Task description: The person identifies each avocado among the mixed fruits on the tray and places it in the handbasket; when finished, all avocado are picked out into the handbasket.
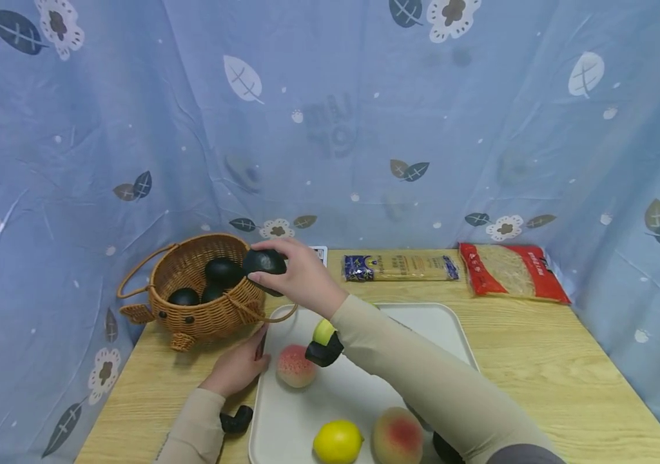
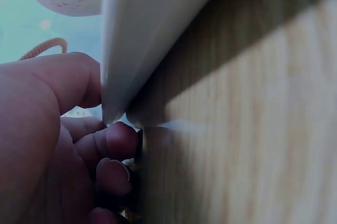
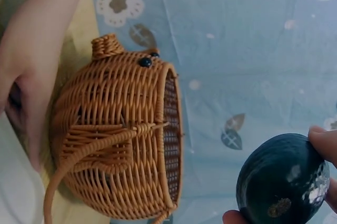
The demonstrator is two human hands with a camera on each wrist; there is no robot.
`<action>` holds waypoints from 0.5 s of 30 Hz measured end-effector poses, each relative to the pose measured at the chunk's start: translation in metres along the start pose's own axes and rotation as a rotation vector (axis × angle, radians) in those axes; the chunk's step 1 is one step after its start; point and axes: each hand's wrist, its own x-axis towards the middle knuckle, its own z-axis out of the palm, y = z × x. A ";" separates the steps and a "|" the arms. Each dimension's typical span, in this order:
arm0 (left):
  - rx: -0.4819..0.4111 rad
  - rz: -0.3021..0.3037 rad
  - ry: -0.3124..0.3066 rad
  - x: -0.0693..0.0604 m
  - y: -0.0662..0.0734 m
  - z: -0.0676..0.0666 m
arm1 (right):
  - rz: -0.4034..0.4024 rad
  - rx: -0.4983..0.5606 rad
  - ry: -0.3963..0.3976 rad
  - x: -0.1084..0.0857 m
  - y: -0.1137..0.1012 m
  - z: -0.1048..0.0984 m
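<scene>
My right hand (image 1: pixel 309 277) grips a dark avocado (image 1: pixel 263 263) between thumb and fingers, above the right rim of a wicker basket (image 1: pixel 214 323) with an animal face. Several dark avocados (image 1: pixel 223 270) lie inside the basket. In the right wrist view the held avocado (image 3: pixel 279 182) is apart from the basket (image 3: pixel 116 103). At the left edge of a white tray (image 1: pixel 283 415), my left hand (image 1: pixel 240 367) pinches the rim. The left wrist view shows its thumb against the tray edge (image 2: pixel 124 50) and other fingers curled by the underside.
On the tray are a pink peach (image 1: pixel 296 366), a lemon (image 1: pixel 338 442), a larger peach (image 1: pixel 397 436), a partly covered yellow-green fruit (image 1: pixel 323 331) and a dark item under the right sleeve. Behind lie a noodle packet (image 1: pixel 402 268) and a red bag (image 1: pixel 512 272), before a blue curtain.
</scene>
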 end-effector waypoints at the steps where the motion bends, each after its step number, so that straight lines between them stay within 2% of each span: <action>1: 0.005 -0.004 -0.001 0.000 0.000 0.000 | 0.002 0.004 -0.001 0.004 -0.001 0.003; 8: 0.001 -0.010 -0.005 -0.002 -0.001 0.000 | 0.033 0.030 -0.001 0.033 -0.008 0.030; 15: 0.015 0.038 0.037 -0.002 -0.003 0.002 | 0.108 0.108 0.017 0.056 -0.005 0.056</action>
